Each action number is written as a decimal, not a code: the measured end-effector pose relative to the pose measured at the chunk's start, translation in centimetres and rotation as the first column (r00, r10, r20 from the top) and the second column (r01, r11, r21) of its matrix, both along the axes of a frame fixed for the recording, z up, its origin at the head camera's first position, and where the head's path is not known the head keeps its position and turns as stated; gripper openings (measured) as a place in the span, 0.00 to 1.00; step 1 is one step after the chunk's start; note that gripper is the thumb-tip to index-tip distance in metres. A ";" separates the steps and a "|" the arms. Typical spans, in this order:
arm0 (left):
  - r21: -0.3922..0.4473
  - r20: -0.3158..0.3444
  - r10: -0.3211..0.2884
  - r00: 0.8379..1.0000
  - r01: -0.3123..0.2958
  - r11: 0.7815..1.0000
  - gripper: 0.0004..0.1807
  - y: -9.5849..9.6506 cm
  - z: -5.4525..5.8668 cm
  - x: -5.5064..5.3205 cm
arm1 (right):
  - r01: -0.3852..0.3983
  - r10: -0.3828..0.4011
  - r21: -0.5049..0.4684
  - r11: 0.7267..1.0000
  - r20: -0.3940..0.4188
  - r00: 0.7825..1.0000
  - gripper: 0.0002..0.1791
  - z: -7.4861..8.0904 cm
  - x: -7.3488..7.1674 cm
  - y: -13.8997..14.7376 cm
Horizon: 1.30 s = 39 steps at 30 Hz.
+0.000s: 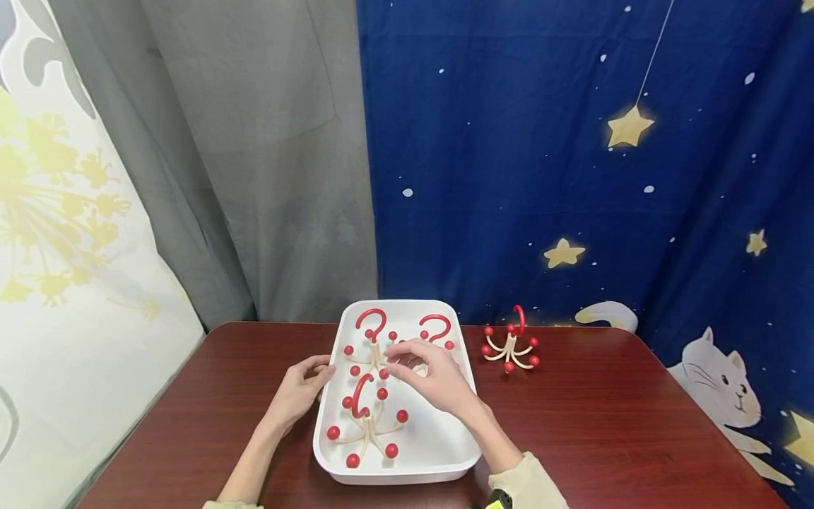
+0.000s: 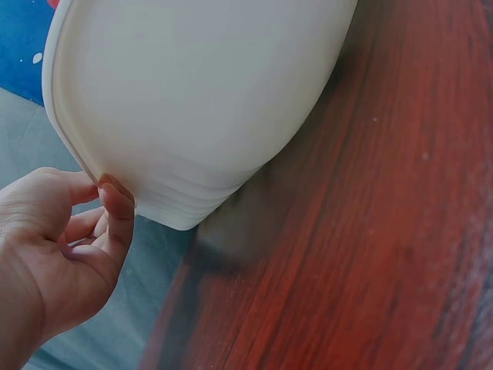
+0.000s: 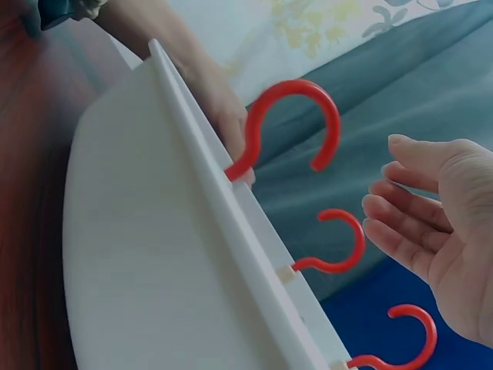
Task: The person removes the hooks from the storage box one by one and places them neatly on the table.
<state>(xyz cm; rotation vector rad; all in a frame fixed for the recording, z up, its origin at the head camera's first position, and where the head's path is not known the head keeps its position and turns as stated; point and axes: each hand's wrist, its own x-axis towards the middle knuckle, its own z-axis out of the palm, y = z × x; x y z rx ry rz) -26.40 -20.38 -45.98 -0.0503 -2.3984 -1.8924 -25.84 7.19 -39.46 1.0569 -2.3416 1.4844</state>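
Note:
A white tray (image 1: 439,445) holds three octopus-shaped hangers, each with a red hook and curved cream arms tipped with red balls. One hanger (image 1: 367,426) stands at the tray's front left, another (image 1: 374,351) at the back left. The third, with its hook (image 1: 449,327) showing, is at the back right, partly behind my right hand. My left hand (image 1: 300,389) pinches the tray's left rim between thumb and fingers, seen closely in the left wrist view. Above the tray, my right hand (image 1: 432,375) has loosely bent fingers with nothing between them; the right wrist view shows it apart from the hooks.
A fourth hanger (image 1: 511,346) of the same kind stands on the dark red table (image 1: 604,424), right of the tray. Behind the table hang a grey curtain (image 1: 273,177) and a blue curtain (image 1: 496,177) with stars. A pale patterned cloth (image 1: 83,283) hangs at the left.

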 end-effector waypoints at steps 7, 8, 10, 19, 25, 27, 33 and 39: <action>-0.008 -0.002 0.004 1.000 -0.004 1.000 0.19 -0.1 -0.1 0.0 | -0.086 0.085 0.035 0.996 0.023 0.996 0.16 -0.2 0.2 -1.7; -0.009 -0.003 0.005 1.000 -0.005 1.000 0.19 -0.1 -0.1 0.0 | -0.100 0.099 0.041 0.994 0.024 0.995 0.16 -0.3 0.2 -1.8; -0.015 -0.006 0.003 1.000 -0.003 1.000 0.18 -0.1 -0.1 0.0 | -0.126 0.125 0.055 0.990 0.022 0.992 0.16 -0.5 0.2 -2.1; -0.019 -0.005 0.004 1.000 -0.004 1.000 0.18 0.0 0.0 0.0 | -0.144 0.144 0.098 0.985 0.000 0.990 0.14 -0.7 0.2 -2.4; -0.015 -0.008 0.006 1.000 -0.006 1.000 0.18 0.0 -0.1 -0.1 | -0.132 0.134 0.073 0.989 -0.022 0.991 0.11 -0.7 0.1 -2.3; -0.014 -0.005 0.008 1.000 -0.008 1.000 0.19 0.0 -0.2 -0.1 | -0.131 0.133 0.070 0.989 -0.023 0.991 0.11 -0.7 0.1 -2.4; -0.010 -0.001 0.011 1.000 -0.011 1.000 0.19 0.0 -0.2 0.0 | -0.091 0.093 0.071 0.993 -0.032 0.995 0.08 -0.7 0.2 -2.2; -0.003 -0.004 0.007 1.000 -0.007 1.000 0.19 0.0 -0.1 0.0 | -0.015 0.018 0.046 0.999 -0.052 0.999 0.07 -0.5 0.3 -1.8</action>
